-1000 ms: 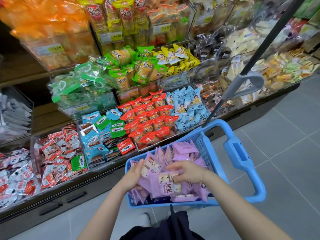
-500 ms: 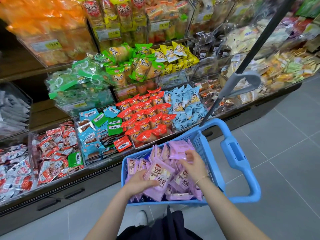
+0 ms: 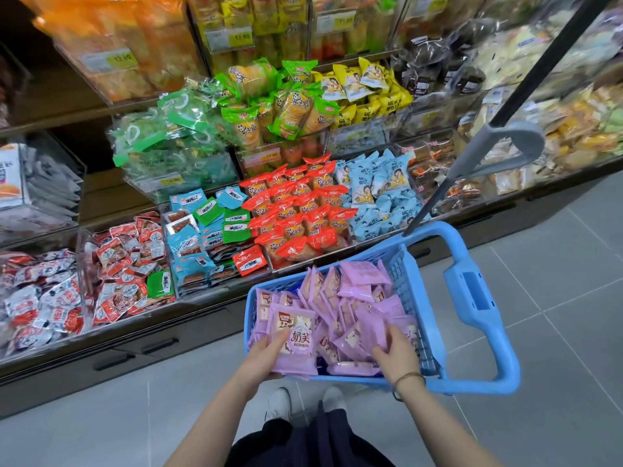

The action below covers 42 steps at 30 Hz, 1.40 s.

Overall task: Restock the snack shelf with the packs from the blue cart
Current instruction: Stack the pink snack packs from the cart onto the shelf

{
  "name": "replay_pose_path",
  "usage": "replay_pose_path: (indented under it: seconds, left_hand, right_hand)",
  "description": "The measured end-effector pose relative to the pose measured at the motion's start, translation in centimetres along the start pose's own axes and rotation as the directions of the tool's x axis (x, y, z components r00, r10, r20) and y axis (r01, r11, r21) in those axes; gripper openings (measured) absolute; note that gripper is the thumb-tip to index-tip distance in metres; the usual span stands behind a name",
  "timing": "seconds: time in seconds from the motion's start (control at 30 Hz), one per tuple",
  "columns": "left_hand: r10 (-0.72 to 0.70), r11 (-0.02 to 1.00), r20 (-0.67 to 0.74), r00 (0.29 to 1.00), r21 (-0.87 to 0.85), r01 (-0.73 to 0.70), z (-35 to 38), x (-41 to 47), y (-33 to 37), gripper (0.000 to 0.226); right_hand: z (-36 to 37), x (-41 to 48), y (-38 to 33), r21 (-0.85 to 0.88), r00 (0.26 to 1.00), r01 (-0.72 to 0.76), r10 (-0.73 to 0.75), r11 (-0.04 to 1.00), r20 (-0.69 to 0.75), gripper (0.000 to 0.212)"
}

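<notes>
The blue cart [image 3: 478, 318] stands on the floor before the snack shelf [image 3: 209, 318], filled with several purple snack packs [image 3: 357, 291]. My left hand [image 3: 263, 358] holds a stack of purple packs [image 3: 293, 335] at the cart's near left corner, thumb on the top pack. At the cart's near right side, my right hand [image 3: 394, 352] reaches into the pile, fingers curled around the purple packs lying there. The cart's grey and black pull handle [image 3: 505, 143] leans up to the right.
Clear bins on the shelf hold red-white packs [image 3: 118, 264], blue and green packs [image 3: 202, 237], orange-red packs [image 3: 296, 210] and light blue packs [image 3: 381, 190]. Higher shelves carry green, yellow and orange bags. Grey tiled floor [image 3: 556, 298] lies to the right. My shoes [image 3: 303, 402] stand below the cart.
My left hand has drawn a stack of purple packs to the cart's near left corner. My right hand has moved back down to the near right side of the pile.
</notes>
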<state>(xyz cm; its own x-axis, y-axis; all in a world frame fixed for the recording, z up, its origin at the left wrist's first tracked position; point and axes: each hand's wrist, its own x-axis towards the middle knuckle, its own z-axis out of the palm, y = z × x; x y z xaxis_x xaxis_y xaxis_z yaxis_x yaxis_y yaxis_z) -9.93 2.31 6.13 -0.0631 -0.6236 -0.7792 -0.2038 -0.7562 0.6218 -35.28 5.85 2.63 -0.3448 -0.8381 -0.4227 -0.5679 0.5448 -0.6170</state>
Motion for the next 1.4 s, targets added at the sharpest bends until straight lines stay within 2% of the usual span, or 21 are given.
replay_pose_path:
  seconds: [0.07,0.13,0.23,0.3,0.37,0.43,0.5,0.6,0.63,0.7,0.8,0.87,0.93,1.0,1.07,1.17,1.27,1.33,1.4]
  left_hand:
    - [-0.004,1.000,-0.012,1.000,-0.018,0.004,0.6,0.0,0.0,0.048]
    - [0.014,0.999,-0.005,1.000,-0.028,-0.014,1.5,-0.2,0.0,0.047]
    - [0.056,0.997,0.028,0.998,-0.062,-0.054,2.3,-0.3,0.2,0.065]
    - [0.093,0.995,0.021,0.995,-0.025,-0.092,2.0,-0.2,0.4,0.079]
    - [0.109,0.993,0.039,0.993,-0.056,-0.106,1.5,-0.2,0.4,0.090]
    - [0.111,0.992,0.063,0.992,-0.070,-0.107,1.3,-0.4,0.3,0.097]
    - [0.113,0.992,0.081,0.990,-0.068,-0.108,1.3,-0.7,0.0,0.102]
    - [0.109,0.991,0.119,0.987,-0.089,-0.099,1.1,-0.9,-0.1,0.108]
    - [0.113,0.991,0.127,0.985,-0.085,-0.103,1.1,-0.9,0.1,0.110]
    - [0.136,0.989,0.101,0.985,-0.064,-0.130,1.5,-0.9,0.4,0.111]
    - [0.178,0.984,0.045,0.983,-0.010,-0.178,2.6,-1.2,0.7,0.127]
    - [0.178,0.984,0.059,0.982,0.010,-0.179,3.0,-1.3,0.8,0.139]
    - [0.156,0.988,0.074,0.985,-0.012,-0.156,2.8,-1.5,0.9,0.134]
    - [0.146,0.989,0.085,0.986,-0.020,-0.145,2.2,-1.4,0.7,0.124]
    - [0.134,0.990,0.088,0.987,-0.054,-0.130,1.6,-1.4,0.3,0.120]
    - [0.104,0.990,0.049,0.993,-0.106,-0.098,1.2,-1.7,-0.6,0.115]
    - [0.084,0.984,0.016,0.996,-0.157,-0.081,0.7,-2.0,-1.6,0.110]
    - [0.042,0.983,-0.004,0.999,-0.180,-0.042,0.4,-2.1,-2.2,0.108]
    - [0.029,0.975,-0.026,0.999,-0.217,-0.034,0.2,-2.2,-3.1,0.098]
  right_hand:
    - [0.2,-1.2,-1.7,-0.049,0.979,0.194,-0.196,0.980,-0.052,0.019]
    - [1.1,-2.7,-3.6,-0.067,0.935,0.343,-0.347,0.937,-0.074,0.016]
    - [2.2,-4.5,-5.4,0.039,0.901,0.434,-0.432,0.900,-0.041,0.025]
    - [2.2,-4.8,-5.8,0.048,0.867,0.499,-0.498,0.865,-0.035,0.030]
    - [2.0,-4.7,-6.0,0.081,0.843,0.538,-0.535,0.839,-0.063,0.025]
    - [1.5,-4.3,-6.1,0.208,0.875,0.483,-0.474,0.850,-0.098,0.021]
    - [0.8,-3.6,-6.3,0.318,0.924,0.375,-0.378,0.871,-0.055,0.027]
    - [-0.4,-2.9,-6.1,0.452,0.948,0.200,-0.288,0.869,0.134,0.066]
    - [-0.7,-2.8,-6.1,0.476,0.944,0.123,-0.250,0.871,0.213,0.071]
    - [-0.5,-2.9,-6.1,0.471,0.940,0.036,-0.190,0.882,0.284,0.055]
    - [0.9,-4.0,-6.8,0.424,0.976,0.010,-0.100,0.906,0.192,0.028]
    - [1.9,-4.8,-7.1,0.255,0.974,0.049,-0.103,0.966,0.201,0.016]
    - [2.5,-5.0,-6.9,0.174,0.949,0.063,-0.112,0.983,0.294,0.025]
    - [2.0,-4.4,-6.2,0.222,0.939,-0.008,-0.069,0.975,0.337,0.044]
    - [1.4,-3.1,-4.5,0.204,0.963,-0.070,0.013,0.977,0.269,0.040]
    - [0.4,-0.1,-0.3,0.151,0.980,-0.201,0.197,0.968,0.040,0.025]
    - [-0.1,2.0,2.9,-0.009,0.929,-0.370,0.369,0.929,-0.034,0.044]
    - [-0.1,3.1,3.7,-0.132,0.918,-0.394,0.397,0.909,-0.010,0.055]
    - [0.5,4.0,4.0,-0.178,0.912,-0.404,0.411,0.897,0.000,0.068]
